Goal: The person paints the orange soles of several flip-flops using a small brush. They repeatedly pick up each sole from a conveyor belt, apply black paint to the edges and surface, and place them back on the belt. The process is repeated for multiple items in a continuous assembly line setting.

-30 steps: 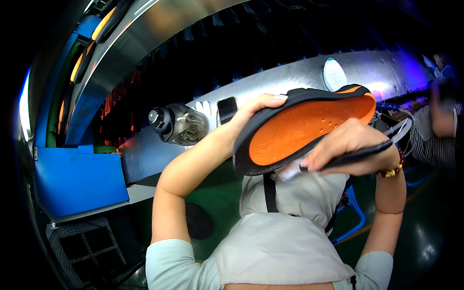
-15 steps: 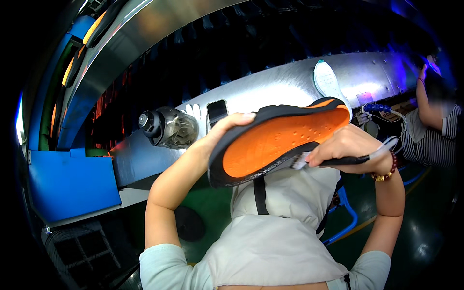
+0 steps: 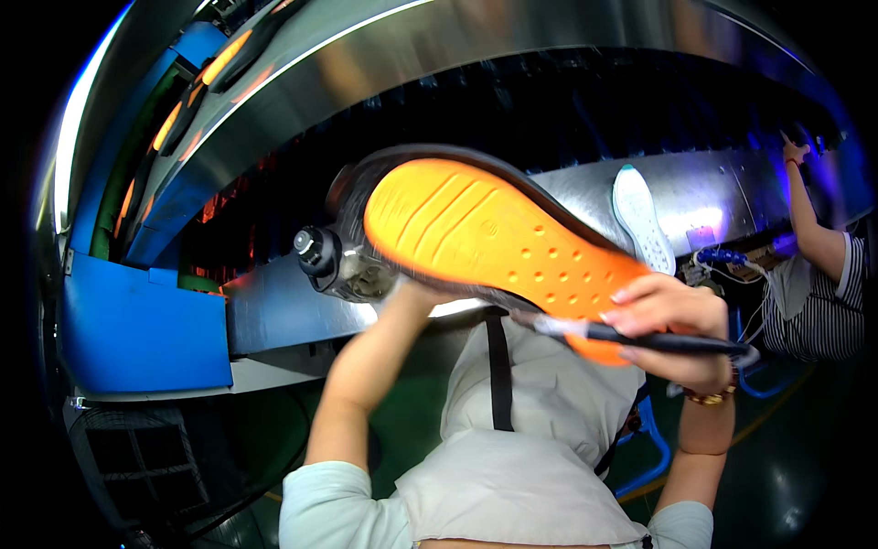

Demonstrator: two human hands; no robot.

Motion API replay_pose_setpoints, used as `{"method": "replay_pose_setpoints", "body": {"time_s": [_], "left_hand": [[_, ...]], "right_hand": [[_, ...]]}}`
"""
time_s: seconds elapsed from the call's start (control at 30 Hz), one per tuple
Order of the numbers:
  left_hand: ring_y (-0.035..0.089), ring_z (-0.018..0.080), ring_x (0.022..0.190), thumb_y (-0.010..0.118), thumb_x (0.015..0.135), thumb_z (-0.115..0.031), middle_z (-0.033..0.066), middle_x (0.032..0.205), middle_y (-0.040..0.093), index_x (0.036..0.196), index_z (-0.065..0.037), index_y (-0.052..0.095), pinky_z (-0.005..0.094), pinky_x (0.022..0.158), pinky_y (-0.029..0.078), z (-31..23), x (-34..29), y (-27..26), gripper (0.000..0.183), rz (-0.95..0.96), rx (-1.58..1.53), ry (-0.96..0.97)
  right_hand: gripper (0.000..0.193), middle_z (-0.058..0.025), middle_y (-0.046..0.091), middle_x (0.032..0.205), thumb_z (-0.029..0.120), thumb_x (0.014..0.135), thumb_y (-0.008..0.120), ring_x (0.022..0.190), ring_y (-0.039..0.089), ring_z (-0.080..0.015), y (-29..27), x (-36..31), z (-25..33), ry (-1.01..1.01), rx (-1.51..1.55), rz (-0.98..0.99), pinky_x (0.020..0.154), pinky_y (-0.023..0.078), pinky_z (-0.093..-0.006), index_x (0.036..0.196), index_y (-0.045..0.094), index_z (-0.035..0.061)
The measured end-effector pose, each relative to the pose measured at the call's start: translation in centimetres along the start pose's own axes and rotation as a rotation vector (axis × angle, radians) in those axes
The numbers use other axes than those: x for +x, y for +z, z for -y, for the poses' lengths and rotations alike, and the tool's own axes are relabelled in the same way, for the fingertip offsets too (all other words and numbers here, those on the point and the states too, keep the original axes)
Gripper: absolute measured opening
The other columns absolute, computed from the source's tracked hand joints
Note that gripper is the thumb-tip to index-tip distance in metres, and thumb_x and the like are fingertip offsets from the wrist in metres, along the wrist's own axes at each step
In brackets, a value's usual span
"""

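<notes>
A: Where's the shoe sole [image 3: 494,229]?
B: Held up above the near edge of the metal bench [image 3: 265,302], orange face showing, wide end left, narrow end right.

A: And the hands?
B: The right hand [image 3: 672,316] is closed around a brush [image 3: 681,342], its fingers also against the sole's narrow end. The left hand [image 3: 422,295] is mostly hidden beneath the wide end; I can't tell how it grips.

A: What might slip?
B: The sole, I'd say. The right fingers are shared between it and the brush, so if the left support is loose, it could twist or drop.

A: Anything else?
B: The brush head is blurred beside the near edge; a tilt there could smear the orange face. And the bottle [image 3: 361,279] stands just behind the wide end on the left, so a wide swing could knock it. The white insole [image 3: 643,220], far right, looks safer.
</notes>
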State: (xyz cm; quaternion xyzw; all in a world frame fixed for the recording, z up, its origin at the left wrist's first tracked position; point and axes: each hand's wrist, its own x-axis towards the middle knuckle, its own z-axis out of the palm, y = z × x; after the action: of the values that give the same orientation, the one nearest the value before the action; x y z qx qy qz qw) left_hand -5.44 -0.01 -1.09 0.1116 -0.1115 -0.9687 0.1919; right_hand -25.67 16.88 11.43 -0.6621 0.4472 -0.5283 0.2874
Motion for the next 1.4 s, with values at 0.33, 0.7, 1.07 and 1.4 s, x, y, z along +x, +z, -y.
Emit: {"method": "replay_pose_setpoints", "body": {"time_s": [0.33,0.7,1.07,1.4], "left_hand": [[0.047,0.0257,0.1,0.017,0.071,-0.071,0.0127,0.113,0.045,0.122,-0.008,0.032,0.0382,0.085,0.039,5.9,5.4,1.5,0.082,0.072,0.143,-0.068],[0.047,0.0237,0.099,0.018,0.072,-0.071,0.0108,0.11,0.048,0.119,-0.007,0.037,0.0355,0.085,0.038,3.6,3.9,1.6,0.081,-0.234,0.274,0.259],[0.035,0.027,0.113,0.021,0.077,-0.064,0.0097,0.128,0.031,0.127,-0.012,0.025,0.0378,0.095,0.028,5.9,3.5,3.8,0.073,0.319,-0.196,0.192],[0.044,0.0333,0.103,0.019,0.064,-0.077,0.0203,0.121,0.037,0.126,-0.01,0.025,0.0431,0.087,0.037,4.2,4.4,4.3,0.092,0.036,0.247,0.443]], "right_hand": [[0.014,-0.0104,0.062,0.077,-0.001,0.07,0.059,0.068,0.059,-0.0114,0.7,0.2,-10.1,0.448,0.231,-0.396,0.063,0.048,-0.0204,0.083,0.059,-0.005],[0.01,-0.0053,0.06,0.071,0.004,0.059,0.062,0.066,0.058,-0.0194,6.2,-3.0,-5.8,-0.056,-0.417,-0.089,0.057,0.042,-0.0265,0.066,0.056,0.0061],[0.015,-0.0109,0.061,0.078,0.0,0.063,0.062,0.069,0.059,-0.0144,2.4,1.3,-5.0,0.089,0.068,-0.128,0.065,0.046,-0.0234,0.078,0.061,-0.0003],[0.017,-0.0126,0.061,0.081,-0.002,0.064,0.063,0.078,0.059,-0.0187,2.3,-0.3,-4.4,0.025,0.146,0.039,0.071,0.046,-0.0265,0.08,0.061,-0.0004]]}}
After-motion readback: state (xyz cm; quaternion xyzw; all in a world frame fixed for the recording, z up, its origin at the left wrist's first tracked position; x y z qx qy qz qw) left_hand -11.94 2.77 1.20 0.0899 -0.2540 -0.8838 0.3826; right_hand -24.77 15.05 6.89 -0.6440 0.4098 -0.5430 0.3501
